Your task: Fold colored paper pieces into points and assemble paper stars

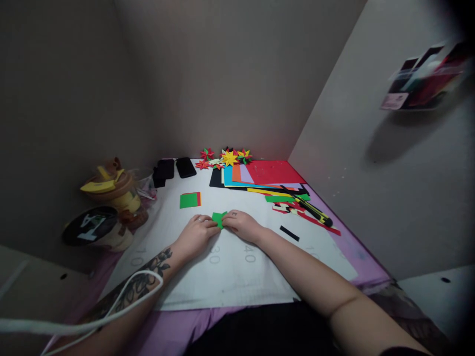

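Observation:
A small green piece of paper lies on the white sheet in front of me, with a notch or fold in its upper edge. My left hand presses on its left side, fingers closed together at the edge. From the other side, my right hand pinches the paper's right part between its fingertips. Just beyond and to the left sits a stack of square papers, green on top with red and yellow edges showing. A black paper strip lies to the right of my right hand.
Folded paper stars stand at the back wall. Coloured sheets, paper scraps and a yellow-black utility knife lie on the right. Two dark phone-like objects are at back left, near pots. A white cable crosses my left arm.

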Available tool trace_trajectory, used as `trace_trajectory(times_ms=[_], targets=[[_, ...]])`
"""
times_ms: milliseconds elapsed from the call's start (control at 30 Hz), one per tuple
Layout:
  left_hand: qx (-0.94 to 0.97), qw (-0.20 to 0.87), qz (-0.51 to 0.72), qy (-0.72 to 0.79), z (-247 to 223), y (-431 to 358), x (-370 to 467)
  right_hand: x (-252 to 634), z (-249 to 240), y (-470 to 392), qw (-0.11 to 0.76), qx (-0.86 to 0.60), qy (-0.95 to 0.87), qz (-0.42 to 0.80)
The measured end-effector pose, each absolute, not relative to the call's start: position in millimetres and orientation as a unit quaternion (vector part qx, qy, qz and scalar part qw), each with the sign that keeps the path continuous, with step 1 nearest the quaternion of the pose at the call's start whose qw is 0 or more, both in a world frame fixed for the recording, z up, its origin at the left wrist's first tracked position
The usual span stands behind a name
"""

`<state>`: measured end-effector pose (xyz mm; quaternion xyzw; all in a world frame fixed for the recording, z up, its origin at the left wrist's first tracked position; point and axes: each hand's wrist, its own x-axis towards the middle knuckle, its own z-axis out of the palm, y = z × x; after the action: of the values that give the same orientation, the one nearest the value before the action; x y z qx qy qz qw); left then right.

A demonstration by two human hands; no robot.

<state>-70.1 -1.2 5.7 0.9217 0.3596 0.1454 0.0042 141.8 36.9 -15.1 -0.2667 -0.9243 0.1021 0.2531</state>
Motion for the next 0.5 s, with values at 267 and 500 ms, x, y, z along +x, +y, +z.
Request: trace_trajectory(times_ms=[267,500], targets=[[0.930,0.020,0.147,0.337,3,0,-71,148,-17,47,0.280,-0.258,-0.916,0.126],[0.941,0.020,0.140,0.308,6,-4,-68,149,-14,50,0.254,-0.295,-0.903,0.178]])
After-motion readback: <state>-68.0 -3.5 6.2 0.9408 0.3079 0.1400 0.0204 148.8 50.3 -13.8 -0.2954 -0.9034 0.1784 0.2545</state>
